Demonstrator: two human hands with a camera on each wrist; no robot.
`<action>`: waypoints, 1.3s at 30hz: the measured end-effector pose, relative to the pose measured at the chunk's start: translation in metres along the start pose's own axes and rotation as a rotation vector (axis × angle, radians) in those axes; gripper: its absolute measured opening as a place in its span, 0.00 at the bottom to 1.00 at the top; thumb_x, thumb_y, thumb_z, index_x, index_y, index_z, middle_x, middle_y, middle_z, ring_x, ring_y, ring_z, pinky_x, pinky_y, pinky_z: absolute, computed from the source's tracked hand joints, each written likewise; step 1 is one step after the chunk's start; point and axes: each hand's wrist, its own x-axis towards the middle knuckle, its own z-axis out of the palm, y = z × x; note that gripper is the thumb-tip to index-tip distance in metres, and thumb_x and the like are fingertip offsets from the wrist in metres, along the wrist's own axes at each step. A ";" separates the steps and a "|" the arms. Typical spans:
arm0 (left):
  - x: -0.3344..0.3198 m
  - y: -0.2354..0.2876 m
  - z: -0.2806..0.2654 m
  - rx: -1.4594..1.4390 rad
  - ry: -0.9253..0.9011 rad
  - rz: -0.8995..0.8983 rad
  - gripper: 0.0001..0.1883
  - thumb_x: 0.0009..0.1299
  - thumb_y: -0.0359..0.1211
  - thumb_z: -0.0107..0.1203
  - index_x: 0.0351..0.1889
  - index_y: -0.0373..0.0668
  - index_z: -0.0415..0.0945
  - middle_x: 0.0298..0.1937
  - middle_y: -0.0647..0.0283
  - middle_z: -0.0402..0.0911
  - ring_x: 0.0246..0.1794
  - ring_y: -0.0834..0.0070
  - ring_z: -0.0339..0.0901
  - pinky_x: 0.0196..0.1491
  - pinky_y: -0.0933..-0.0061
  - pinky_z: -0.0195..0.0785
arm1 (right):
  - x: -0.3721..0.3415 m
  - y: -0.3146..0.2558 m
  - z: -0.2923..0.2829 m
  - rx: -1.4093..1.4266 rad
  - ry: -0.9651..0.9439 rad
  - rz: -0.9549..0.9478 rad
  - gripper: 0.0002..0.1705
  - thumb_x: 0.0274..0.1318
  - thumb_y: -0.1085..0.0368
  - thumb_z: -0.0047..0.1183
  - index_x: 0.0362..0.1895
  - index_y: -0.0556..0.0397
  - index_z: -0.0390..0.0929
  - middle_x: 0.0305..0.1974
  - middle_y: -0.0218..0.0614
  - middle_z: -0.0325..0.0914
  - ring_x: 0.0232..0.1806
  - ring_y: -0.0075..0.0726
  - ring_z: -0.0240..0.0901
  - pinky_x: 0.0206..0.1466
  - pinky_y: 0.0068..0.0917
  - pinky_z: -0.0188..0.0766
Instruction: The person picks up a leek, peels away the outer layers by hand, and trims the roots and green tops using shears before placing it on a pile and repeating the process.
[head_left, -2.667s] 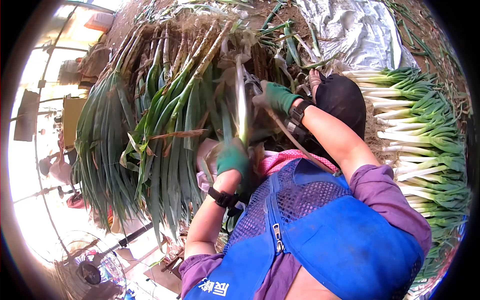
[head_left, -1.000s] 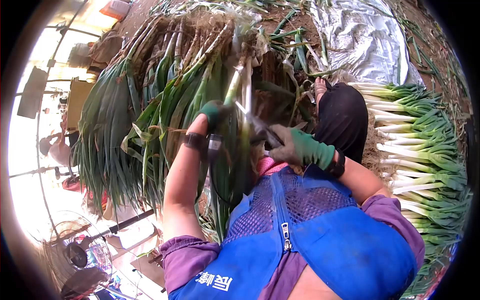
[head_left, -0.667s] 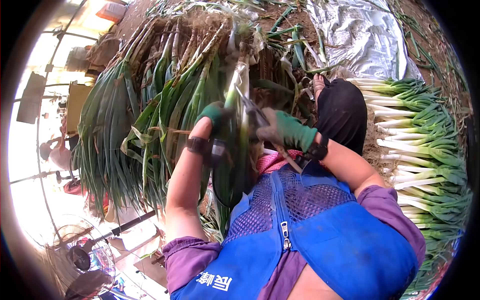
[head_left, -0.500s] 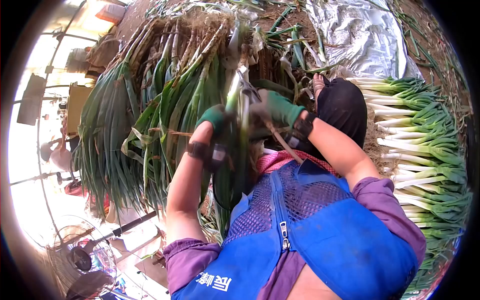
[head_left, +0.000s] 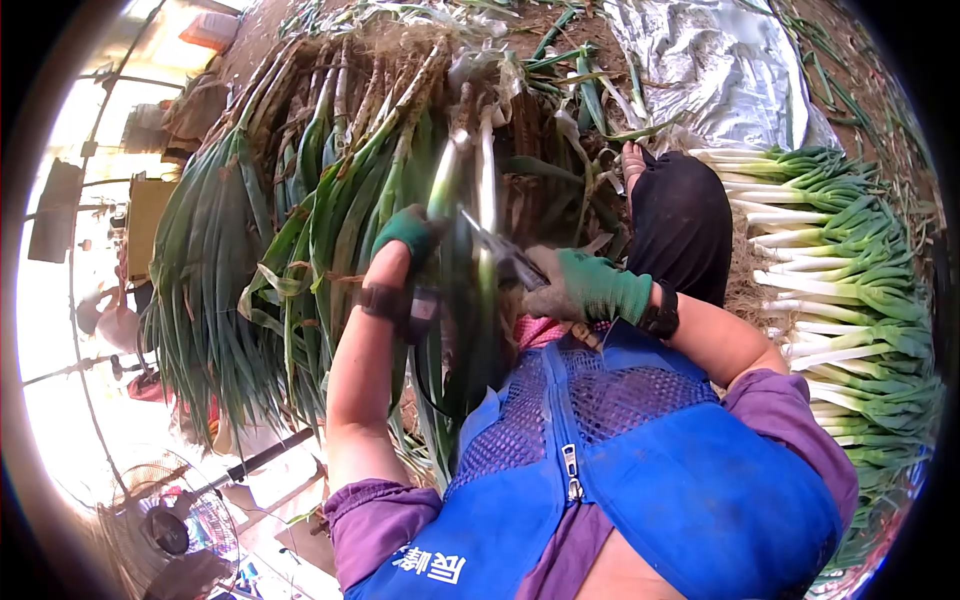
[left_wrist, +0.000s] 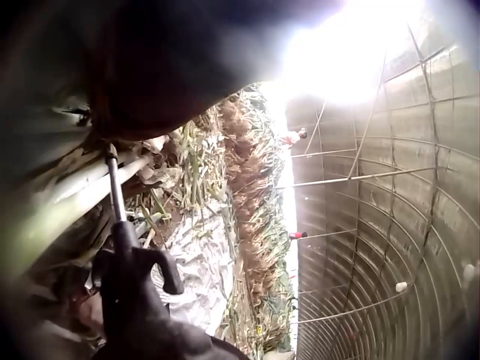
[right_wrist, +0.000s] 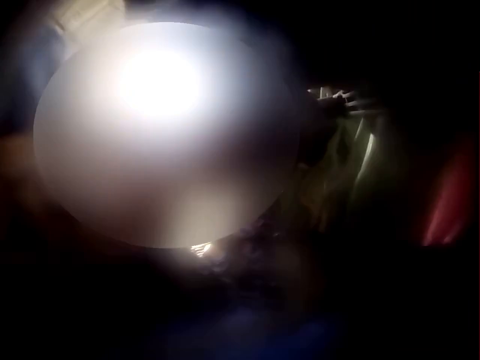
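My gloved left hand [head_left: 405, 235] grips a large green onion [head_left: 446, 175] by its leaves, with the white shank tilted up and its root end away from me. A second green onion [head_left: 487, 170] with a bare white shank stands just right of it. My gloved right hand [head_left: 590, 287] holds an air blow gun [head_left: 512, 260], its thin metal nozzle pointing toward the gripped stalk, close to my left hand. In the left wrist view the black gun [left_wrist: 131, 281] shows beside a pale stalk [left_wrist: 82, 196]. The right wrist view is mostly glare and dark blur.
Unpeeled green onions [head_left: 215, 260] with dry roots lie heaped on the left. A row of cleaned green onions [head_left: 830, 290] lies along the right, past my dark-clad knee [head_left: 685, 225]. A silvery sheet [head_left: 715, 70] covers ground ahead. A fan [head_left: 165, 530] stands lower left.
Since half a second ago, my right hand has drawn the blow gun back toward my body and lower along the stalk. Earlier, my left hand was by my lap; now it is farther left and forward.
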 end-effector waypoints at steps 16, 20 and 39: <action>-0.091 0.017 0.041 0.377 0.043 -0.001 0.27 0.69 0.50 0.50 0.54 0.38 0.74 0.43 0.43 0.84 0.47 0.46 0.82 0.51 0.49 0.73 | 0.066 0.019 0.003 -0.116 0.192 0.018 0.32 0.45 0.49 0.58 0.47 0.64 0.73 0.40 0.61 0.81 0.45 0.63 0.79 0.49 0.45 0.74; -0.086 0.029 0.061 0.538 0.035 -0.033 0.25 0.69 0.43 0.48 0.60 0.38 0.73 0.42 0.47 0.86 0.43 0.49 0.84 0.48 0.51 0.76 | 0.065 0.029 0.004 -0.065 0.233 0.126 0.32 0.46 0.50 0.58 0.48 0.64 0.72 0.41 0.63 0.80 0.46 0.64 0.79 0.50 0.46 0.74; -0.095 0.044 0.055 0.511 -0.024 0.014 0.31 0.71 0.41 0.43 0.67 0.28 0.65 0.43 0.48 0.86 0.42 0.50 0.85 0.45 0.52 0.76 | 0.132 0.042 -0.019 -0.096 0.397 0.071 0.28 0.47 0.50 0.58 0.37 0.68 0.81 0.31 0.64 0.81 0.36 0.60 0.83 0.42 0.42 0.78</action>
